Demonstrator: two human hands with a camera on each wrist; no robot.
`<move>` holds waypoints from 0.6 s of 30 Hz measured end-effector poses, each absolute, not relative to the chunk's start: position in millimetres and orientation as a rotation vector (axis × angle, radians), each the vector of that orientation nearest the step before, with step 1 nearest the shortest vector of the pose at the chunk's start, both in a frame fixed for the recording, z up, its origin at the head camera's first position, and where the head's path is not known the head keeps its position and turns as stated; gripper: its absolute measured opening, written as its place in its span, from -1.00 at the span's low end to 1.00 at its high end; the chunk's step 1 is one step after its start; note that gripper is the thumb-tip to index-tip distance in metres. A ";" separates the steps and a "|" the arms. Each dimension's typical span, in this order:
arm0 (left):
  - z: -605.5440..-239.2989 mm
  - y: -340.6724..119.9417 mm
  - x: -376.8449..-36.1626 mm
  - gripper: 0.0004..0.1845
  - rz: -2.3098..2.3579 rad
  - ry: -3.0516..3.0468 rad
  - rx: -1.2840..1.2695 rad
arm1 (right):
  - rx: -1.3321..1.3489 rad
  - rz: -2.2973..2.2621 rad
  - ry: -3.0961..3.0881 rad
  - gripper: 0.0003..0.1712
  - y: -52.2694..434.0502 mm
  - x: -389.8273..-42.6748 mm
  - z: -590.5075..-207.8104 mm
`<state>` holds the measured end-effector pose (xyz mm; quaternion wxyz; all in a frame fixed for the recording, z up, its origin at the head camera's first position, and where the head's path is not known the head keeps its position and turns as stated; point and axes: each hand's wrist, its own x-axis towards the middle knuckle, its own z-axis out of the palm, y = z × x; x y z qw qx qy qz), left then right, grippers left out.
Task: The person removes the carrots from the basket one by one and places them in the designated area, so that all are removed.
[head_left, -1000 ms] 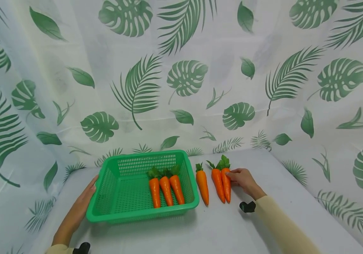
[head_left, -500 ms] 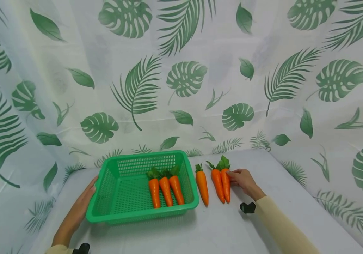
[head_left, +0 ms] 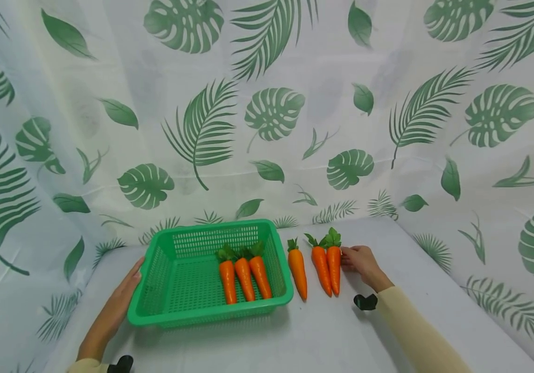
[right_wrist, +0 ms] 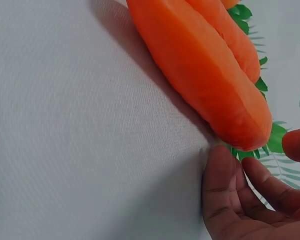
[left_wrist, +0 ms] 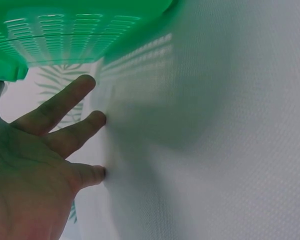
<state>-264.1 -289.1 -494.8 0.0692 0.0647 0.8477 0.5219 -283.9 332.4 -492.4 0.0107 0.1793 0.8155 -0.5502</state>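
Carrots are lying in two groups on the white table (head_left: 295,336). The right hand (head_left: 362,261) is resting beside the outermost carrot (head_left: 334,261), its fingertips (right_wrist: 225,170) touching the carrot's thick upper end near the green leaves; the fingers are loosely bent toward it and are not yet wrapping around it. In the right wrist view that carrot is lying flat on the cloth with the thumb hovering just past its top. Just beside it, touching or nearly so, the second carrot (head_left: 321,268) is lying parallel, and the third carrot (head_left: 297,267) is sitting a little apart, next to the green basket (head_left: 211,313). Inside the basket three more carrots (head_left: 244,274) are lying side by side against its right wall, leaves pointing away from the person. The left hand (head_left: 115,305) is pressing flat against the basket's left wall, fingers (left_wrist: 60,107) straight and slightly spread, gripping nothing. Behind everything a leaf-print curtain (head_left: 267,114) is hanging around the table.
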 end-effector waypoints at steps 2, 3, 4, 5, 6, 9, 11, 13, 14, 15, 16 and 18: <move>-494.2 -289.3 -263.6 -0.23 1.580 2.550 0.201 | 0.561 -1.719 2.545 -0.31 332.8 -283.8 -491.8; -493.9 -289.3 -263.5 -0.23 1.588 2.548 0.204 | 0.556 -1.717 2.544 -0.32 333.2 -283.7 -491.5; -493.7 -289.0 -263.6 -0.23 1.591 2.550 0.209 | 0.545 -1.714 2.545 -0.34 333.8 -283.4 -491.4; -493.6 -288.7 -263.7 -0.24 1.597 2.551 0.213 | 0.529 -1.706 2.547 -0.35 334.5 -283.1 -491.3; -493.8 -288.4 -264.0 -0.24 1.597 2.552 0.210 | 0.508 -1.695 2.549 -0.36 334.9 -282.7 -491.2; -493.7 -287.6 -264.4 -0.24 1.602 2.552 0.206 | 0.455 -1.645 2.564 -0.42 332.5 -282.0 -492.4; -493.8 -287.3 -263.9 -0.25 1.608 2.551 0.205 | 0.416 -1.625 2.569 -0.45 329.2 -281.9 -493.0; -493.1 -287.1 -262.4 -0.25 1.614 2.551 0.205 | 0.400 -1.622 2.570 -0.47 325.9 -282.7 -493.9; -492.8 -287.0 -261.8 -0.25 1.613 2.551 0.203 | 0.391 -1.625 2.568 -0.48 324.7 -283.3 -494.3; -492.7 -286.9 -261.3 -0.25 1.612 2.552 0.202 | 0.383 -1.625 2.566 -0.48 323.6 -283.6 -494.3; -492.7 -287.0 -260.8 -0.25 1.611 2.554 0.203 | 0.374 -1.633 2.558 -0.48 322.8 -284.0 -494.4; -492.3 -286.7 -259.9 -0.25 1.605 2.558 0.201 | 0.373 -1.644 2.542 -0.48 321.3 -284.2 -493.9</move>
